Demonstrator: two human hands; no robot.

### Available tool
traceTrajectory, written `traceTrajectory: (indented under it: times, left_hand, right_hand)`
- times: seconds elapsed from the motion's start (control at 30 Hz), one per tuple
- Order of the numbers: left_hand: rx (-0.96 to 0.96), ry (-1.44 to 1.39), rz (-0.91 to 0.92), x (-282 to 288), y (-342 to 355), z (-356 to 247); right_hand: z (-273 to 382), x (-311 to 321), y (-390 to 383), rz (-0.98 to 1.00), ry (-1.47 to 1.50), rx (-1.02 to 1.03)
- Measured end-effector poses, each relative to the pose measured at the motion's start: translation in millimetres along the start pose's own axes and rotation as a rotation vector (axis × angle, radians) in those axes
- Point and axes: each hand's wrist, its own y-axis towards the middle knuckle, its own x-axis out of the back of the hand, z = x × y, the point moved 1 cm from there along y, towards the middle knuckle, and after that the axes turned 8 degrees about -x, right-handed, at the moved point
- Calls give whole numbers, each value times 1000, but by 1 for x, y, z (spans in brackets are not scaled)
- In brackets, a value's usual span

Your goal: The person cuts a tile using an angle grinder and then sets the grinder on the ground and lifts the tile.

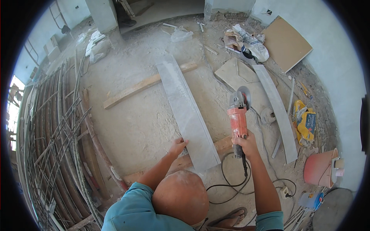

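Note:
My right hand (246, 144) is wrapped round the rear of a red angle grinder (237, 117), raised right of a long grey tile (184, 111). The grinder's disc (246, 97) is at its far end, apart from the tile; its black cable (244, 168) hangs down and loops on the floor. At the tile's left edge, my left hand (179, 146) is closed on the rim; the fingers beneath are partly hidden. A narrow line runs lengthwise near the tile's right edge. Wooden beams support it: a far beam (133, 90) and a near beam (179, 163).
Metal bars and poles (63, 127) are stacked at left. On the right lie a narrow grey tile strip (278, 111), a yellow bag (305, 121), a red bucket (318, 168) and a blue-lidded tub (311, 200). A brown board (286, 42) leans near the far right wall.

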Motion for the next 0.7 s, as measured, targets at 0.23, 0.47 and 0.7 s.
traceTrajectory:
  times: [0.23,0.47,0.7]
  left_hand:
    - [142,127,-93,13,49,-51]
    - [-73,125,-630,56,160,-73]
    - [-113,-78,-582,45,130,-42]
  right_hand:
    - [0,1,16,-23,-6,29]
    - [-8,-32,30,11,-22,-3]
    - [6,-54,62,51,-36,-27]
